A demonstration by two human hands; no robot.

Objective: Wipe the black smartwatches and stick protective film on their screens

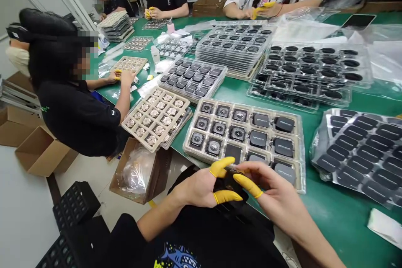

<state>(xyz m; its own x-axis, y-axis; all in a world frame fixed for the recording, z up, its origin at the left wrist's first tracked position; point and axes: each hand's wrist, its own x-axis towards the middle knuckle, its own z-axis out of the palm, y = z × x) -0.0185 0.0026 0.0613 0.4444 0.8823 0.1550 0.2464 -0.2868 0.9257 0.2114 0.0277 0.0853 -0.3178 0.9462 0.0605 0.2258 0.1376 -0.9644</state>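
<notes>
Close to my body, at the table's front edge, both hands hold a dark smartwatch case [230, 181], partly hidden by the fingers. My left hand [201, 186] is closed on its left side, with yellow finger cots on thumb and forefinger. From the right, my right hand [273, 190] grips it, with a yellow cot on the thumb. Just beyond lies a beige tray [300, 150] in clear plastic. Its left part carries watch cases with round sensor backs [218, 127]; dark square pieces [284, 146] fill the right part. One pocket [233, 153] near my fingers shows a flat dark bottom.
Sheets of black stickers [361, 150] lie to the right. Behind are stacked clear trays [232, 50] and trays with dark ovals [317, 63]. Left of my tray is a tray of gold watch parts [157, 115]. An open carton [138, 171] stands below. Co-workers sit around the green table [345, 226].
</notes>
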